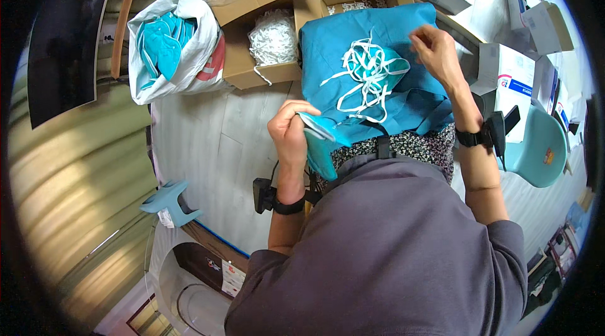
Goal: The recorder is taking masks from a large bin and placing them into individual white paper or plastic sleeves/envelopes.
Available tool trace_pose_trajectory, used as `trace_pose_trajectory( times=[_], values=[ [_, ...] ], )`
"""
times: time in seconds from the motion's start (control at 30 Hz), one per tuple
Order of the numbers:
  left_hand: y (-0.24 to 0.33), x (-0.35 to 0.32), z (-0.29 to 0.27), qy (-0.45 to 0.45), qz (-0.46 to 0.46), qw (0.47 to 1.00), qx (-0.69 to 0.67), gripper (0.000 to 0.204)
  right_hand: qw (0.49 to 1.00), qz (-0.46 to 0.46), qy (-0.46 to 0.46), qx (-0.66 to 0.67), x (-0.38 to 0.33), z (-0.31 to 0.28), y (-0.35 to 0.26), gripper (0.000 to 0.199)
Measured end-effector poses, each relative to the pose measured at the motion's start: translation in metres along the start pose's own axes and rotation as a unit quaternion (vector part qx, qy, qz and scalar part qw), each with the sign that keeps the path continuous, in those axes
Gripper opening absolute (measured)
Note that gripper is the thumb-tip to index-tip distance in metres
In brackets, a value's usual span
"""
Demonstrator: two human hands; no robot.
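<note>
My left hand [289, 127] is closed around teal folded face masks [322, 154], whose white inner side shows at the top. They hang beside my lap. A blue cloth [321, 36] lies spread over my lap. On it rests a loose tangle of white straps [367, 71], with a teal mask [396, 68] partly showing beneath. My right hand [435, 52] hovers over the cloth's right side, apart from the straps. Its fingers are curled and pinched; anything between them is too small to make out.
A white bag [208, 30] full of teal masks stands at the far left. Beside it, an open cardboard box [236, 58] holds a heap of white straps [274, 36]. A teal chair [539, 147] and several white cartons [507, 71] are at right; a small blue stool [173, 202] is at left.
</note>
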State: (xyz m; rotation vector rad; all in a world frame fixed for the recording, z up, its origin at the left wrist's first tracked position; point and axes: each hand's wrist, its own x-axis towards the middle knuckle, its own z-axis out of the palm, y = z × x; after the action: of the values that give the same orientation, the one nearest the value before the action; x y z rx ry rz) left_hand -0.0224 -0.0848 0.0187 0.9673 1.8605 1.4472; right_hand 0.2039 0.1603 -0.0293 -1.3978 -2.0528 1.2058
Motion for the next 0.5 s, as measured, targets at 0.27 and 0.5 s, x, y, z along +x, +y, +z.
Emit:
trace_pose_trajectory(
  times=[0.27,0.5],
  values=[
    [-0.004,0.0,0.011,-0.021,-0.164,0.971,-0.17,0.04,0.984,-0.006,-0.031,-0.174,-0.039,0.02,0.008,0.026],
    [-0.005,0.003,0.03,-0.132,-0.098,0.986,-0.031,0.028,0.998,-0.04,0.033,0.04,-0.043,0.045,0.006,0.017]
  ],
)
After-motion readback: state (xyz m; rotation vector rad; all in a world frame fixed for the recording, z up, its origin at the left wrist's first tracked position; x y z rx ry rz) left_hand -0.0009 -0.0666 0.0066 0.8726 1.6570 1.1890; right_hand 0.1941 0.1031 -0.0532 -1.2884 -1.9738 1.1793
